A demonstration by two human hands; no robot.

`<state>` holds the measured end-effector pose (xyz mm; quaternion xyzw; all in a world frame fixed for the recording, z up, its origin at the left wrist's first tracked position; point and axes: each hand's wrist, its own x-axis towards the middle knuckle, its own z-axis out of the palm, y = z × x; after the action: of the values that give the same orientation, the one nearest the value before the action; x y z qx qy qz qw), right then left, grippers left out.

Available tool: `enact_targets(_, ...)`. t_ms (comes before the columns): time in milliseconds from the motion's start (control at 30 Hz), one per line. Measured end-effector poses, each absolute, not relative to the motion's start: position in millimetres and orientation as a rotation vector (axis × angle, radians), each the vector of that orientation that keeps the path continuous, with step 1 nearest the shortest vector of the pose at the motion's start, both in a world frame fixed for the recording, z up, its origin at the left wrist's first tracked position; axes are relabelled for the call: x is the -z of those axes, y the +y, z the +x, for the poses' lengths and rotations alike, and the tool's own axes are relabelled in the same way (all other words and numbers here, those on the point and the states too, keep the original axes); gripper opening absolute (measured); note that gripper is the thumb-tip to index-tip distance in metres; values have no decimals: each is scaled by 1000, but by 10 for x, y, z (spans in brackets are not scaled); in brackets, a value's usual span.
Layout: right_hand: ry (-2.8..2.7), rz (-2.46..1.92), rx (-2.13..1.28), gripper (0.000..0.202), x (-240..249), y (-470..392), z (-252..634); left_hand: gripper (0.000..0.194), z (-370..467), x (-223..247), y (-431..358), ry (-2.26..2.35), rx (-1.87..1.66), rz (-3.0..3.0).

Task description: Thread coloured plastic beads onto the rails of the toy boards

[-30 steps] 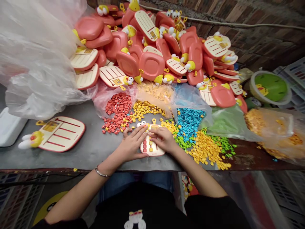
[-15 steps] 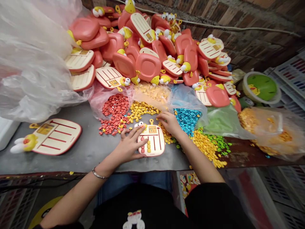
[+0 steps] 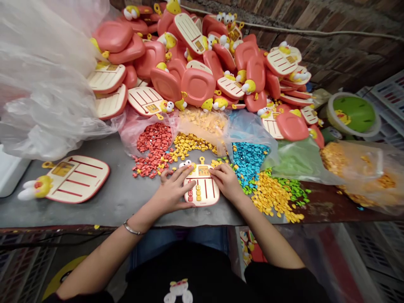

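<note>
A cream toy board (image 3: 208, 194) with a coral rim, slots and a yellow-and-white duck head lies flat on the table before me. My left hand (image 3: 172, 185) grips its left side, fingers spread over the top and the thumb along the lower edge. Red pieces (image 3: 190, 196) sit in its leftmost slot, and yellow pieces (image 3: 198, 192) fill the one beside it. At the board's upper right, my right hand (image 3: 226, 179) touches the slotted face with fingertips pinched together; anything between them is hidden. Blue pieces (image 3: 249, 160) are heaped just beyond that hand.
Piles of red pieces (image 3: 154, 143), yellow pieces (image 3: 191, 145) and green pieces (image 3: 295, 189) spill from plastic bags. Another toy board (image 3: 78, 179) lies at the left. Many stacked boards (image 3: 197, 86) line the brick wall. A tub (image 3: 353, 113) stands at the right.
My right hand has moved from the loose pieces beyond the board down to the board's right-hand slots. My left hand keeps its place on the board.
</note>
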<state>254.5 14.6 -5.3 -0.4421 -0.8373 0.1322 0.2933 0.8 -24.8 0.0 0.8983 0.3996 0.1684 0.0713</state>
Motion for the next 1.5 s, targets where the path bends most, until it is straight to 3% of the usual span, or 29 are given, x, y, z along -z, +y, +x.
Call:
enact_targets(567,-2193,-943,-880,15,-64,119,2393,76,-21,-1,-236,1253,-439,2619)
enact_targets(800,-1913,-1640,-240,15,-144,415,3345,73,-82,-50,-224,1322,-410,2583)
enact_targets(1033,-2200,-1649,-74,16,107,439,3368,82,-40,-108,-209,1361,-287,2583)
enact_targets(1200,-2074,-1484,-16,14,-2,347,3226,96,46,-201,-148,1377,-158,2578)
enact_targets(1500,-2341,-1209,-338,9,-58,476,2462,95,50,-169,-56,1307,-212,2596)
